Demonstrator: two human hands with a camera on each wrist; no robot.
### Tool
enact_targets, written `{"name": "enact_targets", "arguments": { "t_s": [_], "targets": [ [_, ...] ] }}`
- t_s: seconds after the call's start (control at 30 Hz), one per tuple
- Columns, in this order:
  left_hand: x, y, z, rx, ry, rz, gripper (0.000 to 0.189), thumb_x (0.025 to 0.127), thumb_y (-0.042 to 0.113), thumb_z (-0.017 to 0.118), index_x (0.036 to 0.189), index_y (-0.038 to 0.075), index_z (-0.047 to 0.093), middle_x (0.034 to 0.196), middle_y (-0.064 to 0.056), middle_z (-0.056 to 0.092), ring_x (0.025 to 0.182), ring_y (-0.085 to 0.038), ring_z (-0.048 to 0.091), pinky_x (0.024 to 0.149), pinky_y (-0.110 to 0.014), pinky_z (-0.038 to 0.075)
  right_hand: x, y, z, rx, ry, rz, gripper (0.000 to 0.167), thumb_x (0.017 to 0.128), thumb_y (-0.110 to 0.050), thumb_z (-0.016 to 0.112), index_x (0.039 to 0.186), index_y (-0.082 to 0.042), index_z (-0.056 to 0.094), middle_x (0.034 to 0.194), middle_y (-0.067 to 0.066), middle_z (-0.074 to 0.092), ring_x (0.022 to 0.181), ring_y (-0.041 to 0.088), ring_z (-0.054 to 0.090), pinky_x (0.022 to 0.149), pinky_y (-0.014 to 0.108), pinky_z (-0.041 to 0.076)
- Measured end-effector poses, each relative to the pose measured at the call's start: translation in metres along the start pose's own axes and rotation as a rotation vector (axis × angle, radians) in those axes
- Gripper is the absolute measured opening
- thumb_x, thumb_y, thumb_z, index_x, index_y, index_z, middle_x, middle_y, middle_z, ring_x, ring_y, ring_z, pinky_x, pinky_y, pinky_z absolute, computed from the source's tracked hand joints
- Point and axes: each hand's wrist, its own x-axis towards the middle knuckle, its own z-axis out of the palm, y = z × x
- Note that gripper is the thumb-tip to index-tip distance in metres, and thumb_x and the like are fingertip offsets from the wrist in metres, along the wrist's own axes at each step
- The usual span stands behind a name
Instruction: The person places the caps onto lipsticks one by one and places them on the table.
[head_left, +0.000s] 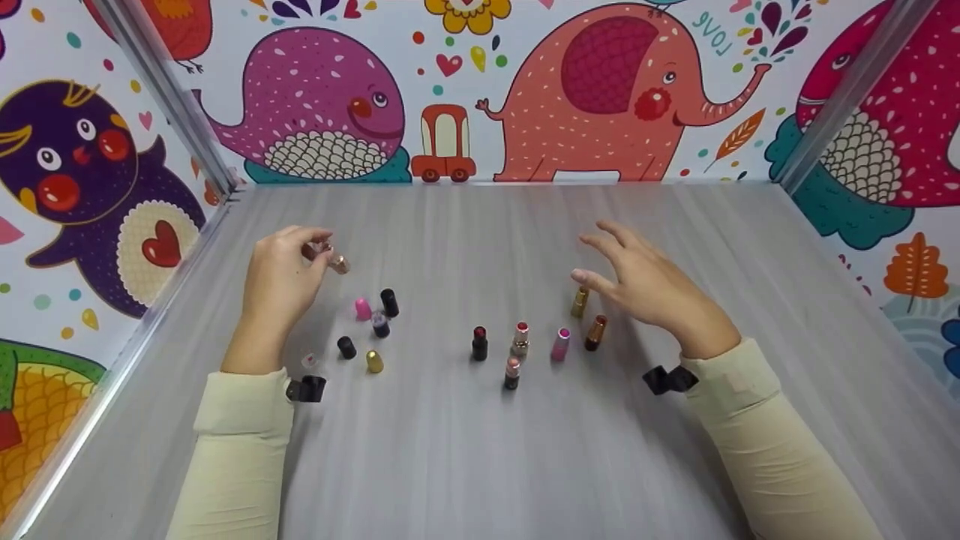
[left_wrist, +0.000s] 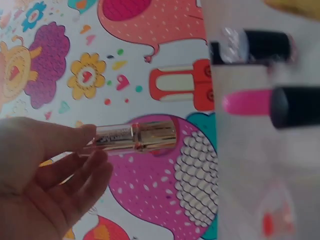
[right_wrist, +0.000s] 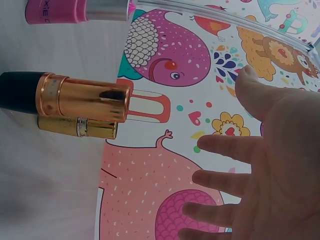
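My left hand pinches a rose-gold lipstick between thumb and fingertips, held above the table at the left. Near it stand a pink cap, a tall black cap, a dark cap with a clear top, a short black cap, a gold cap and a small clear cap. On the right, my right hand has its fingers spread and holds nothing. Closest to it are a gold lipstick and a copper lipstick with a black base.
Several uncapped lipsticks stand mid-table: a dark red one, a red one in gold, a pale pink one and a bright pink one. Cartoon-printed panels close off the back and sides of the grey table.
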Motion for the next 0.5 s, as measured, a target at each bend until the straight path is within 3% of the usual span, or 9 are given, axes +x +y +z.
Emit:
{"name": "enact_targets", "arguments": {
  "t_s": [0.27, 0.5],
  "targets": [
    [0.0, -0.017, 0.005, 0.082, -0.092, -0.08, 0.024, 0.098, -0.005, 0.068, 0.12, -0.01, 0.074, 0.114, -0.028, 0.073, 0.099, -0.043, 0.072, 0.085, -0.056, 0.057, -0.001, -0.001, 0.002, -0.014, -0.007, -0.019, 0.068, 0.104, -0.054, 0.063, 0.16, -0.017, 0.049, 0.172, 0.014, 0.028, 0.158, 0.042, 0.026, 0.121, 0.072, 0.026],
    [0.002, -0.022, 0.011, 0.101, -0.156, -0.062, 0.027, 0.096, -0.008, 0.065, 0.122, -0.013, 0.072, 0.117, -0.032, 0.072, 0.103, -0.047, 0.072, 0.094, -0.059, 0.056, -0.001, -0.001, 0.002, -0.009, -0.015, -0.019, 0.067, 0.104, -0.052, 0.064, 0.159, -0.017, 0.051, 0.173, 0.013, 0.027, 0.159, 0.042, 0.022, 0.122, 0.074, 0.023]
  ]
}}
